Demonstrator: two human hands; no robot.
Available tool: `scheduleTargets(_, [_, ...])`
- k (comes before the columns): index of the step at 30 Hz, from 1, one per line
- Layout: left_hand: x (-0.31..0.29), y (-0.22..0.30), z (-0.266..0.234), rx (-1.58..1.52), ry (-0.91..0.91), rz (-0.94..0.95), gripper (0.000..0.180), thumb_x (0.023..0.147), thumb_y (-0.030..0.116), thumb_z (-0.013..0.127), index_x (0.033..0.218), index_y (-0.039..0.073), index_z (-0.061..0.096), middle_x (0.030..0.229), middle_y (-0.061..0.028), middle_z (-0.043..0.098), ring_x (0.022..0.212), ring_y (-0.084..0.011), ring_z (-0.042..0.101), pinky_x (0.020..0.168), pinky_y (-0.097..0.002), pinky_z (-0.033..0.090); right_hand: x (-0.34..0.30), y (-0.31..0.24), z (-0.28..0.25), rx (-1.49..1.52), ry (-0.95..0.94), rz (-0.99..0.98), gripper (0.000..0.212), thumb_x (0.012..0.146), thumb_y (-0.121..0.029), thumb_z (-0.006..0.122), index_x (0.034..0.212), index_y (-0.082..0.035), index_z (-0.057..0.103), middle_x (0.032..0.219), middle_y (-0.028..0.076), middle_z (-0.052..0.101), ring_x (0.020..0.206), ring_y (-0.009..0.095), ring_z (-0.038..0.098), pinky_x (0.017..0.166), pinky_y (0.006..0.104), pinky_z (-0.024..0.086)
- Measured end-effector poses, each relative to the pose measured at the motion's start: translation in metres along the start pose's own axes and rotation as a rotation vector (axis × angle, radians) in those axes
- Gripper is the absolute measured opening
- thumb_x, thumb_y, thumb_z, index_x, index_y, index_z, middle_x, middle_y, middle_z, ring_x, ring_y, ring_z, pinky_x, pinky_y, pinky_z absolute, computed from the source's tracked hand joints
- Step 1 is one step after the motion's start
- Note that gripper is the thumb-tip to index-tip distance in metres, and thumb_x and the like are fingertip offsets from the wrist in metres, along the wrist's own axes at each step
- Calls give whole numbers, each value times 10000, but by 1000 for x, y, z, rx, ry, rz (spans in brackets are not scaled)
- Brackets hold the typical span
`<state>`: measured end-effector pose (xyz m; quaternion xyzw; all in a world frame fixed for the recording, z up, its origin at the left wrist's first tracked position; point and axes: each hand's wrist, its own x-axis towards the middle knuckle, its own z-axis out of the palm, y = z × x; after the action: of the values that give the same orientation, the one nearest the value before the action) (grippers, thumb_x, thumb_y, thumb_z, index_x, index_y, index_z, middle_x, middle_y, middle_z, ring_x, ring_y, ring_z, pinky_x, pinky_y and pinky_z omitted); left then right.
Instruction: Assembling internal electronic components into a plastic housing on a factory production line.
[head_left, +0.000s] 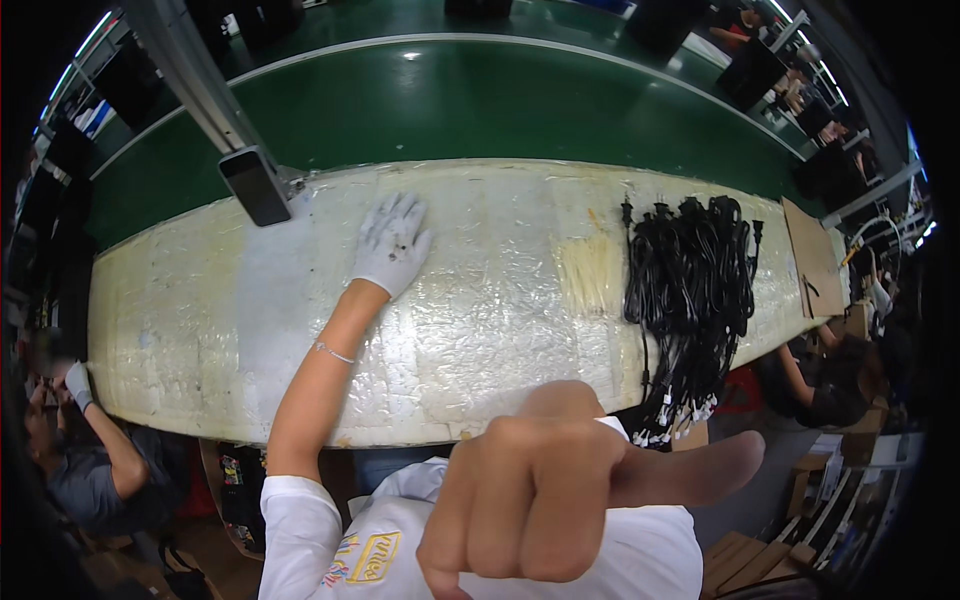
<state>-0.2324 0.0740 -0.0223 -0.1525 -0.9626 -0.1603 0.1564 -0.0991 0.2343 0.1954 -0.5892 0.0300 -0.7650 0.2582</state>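
My left hand [392, 246], in a white work glove with dark smudges, lies flat on the film-covered table, fingers spread and holding nothing. Close in front of the camera is my right hand [530, 490], bare and large in view. Its fingers are curled in and its thumb sticks out to the right; nothing shows in its grip. Right of the left hand lie a bundle of pale, thin strips [588, 274] and a pile of black power cords [690, 265]. White connectors [680, 418] on the cord ends hang past the near edge.
A dark phone-like device [255, 187] is fixed to a metal post [195, 75] at the table's far left. Beyond the table [165, 320] runs a green conveyor belt [420, 110]. Cardboard [810, 255] lies at the right end. Other people [85, 465] work at both sides.
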Motion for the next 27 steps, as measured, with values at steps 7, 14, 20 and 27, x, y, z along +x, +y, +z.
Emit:
scheduleTargets(7, [0, 5, 6, -2, 45, 5, 425, 900, 300, 550, 1253, 65, 581, 1367, -118, 527, 1324, -285, 427, 1139, -421, 262, -3, -2, 5, 58, 46, 22, 829, 742, -866, 325, 529, -71, 426, 457, 28, 323, 359, 181, 421, 471, 386, 528])
scheduleTargets(14, [0, 0, 0, 25, 21, 20, 422, 896, 300, 558, 1246, 65, 582, 1352, -118, 533, 1313, -289, 436, 1134, -422, 272, -3, -3, 3, 52, 29, 19, 837, 726, -884, 312, 504, -83, 407, 445, 21, 318, 353, 180, 423, 479, 375, 541])
scheduleTargets(20, [3, 3, 0, -5, 43, 41, 417, 887, 290, 571, 1237, 63, 589, 1341, -123, 541, 1307, -292, 441, 1130, -423, 280, 2, -6, 9, 25, 142, 65, 838, 725, -885, 317, 496, -83, 400, 445, 29, 333, 357, 184, 434, 470, 369, 532])
scheduleTargets(27, [3, 4, 1, 2, 25, 16, 426, 887, 289, 568, 1246, 60, 587, 1350, -126, 537, 1312, -289, 440, 1128, -428, 281, -3, -2, 4, 57, 64, 16, 835, 736, -873, 326, 503, -76, 416, 447, 25, 333, 361, 181, 445, 486, 383, 547])
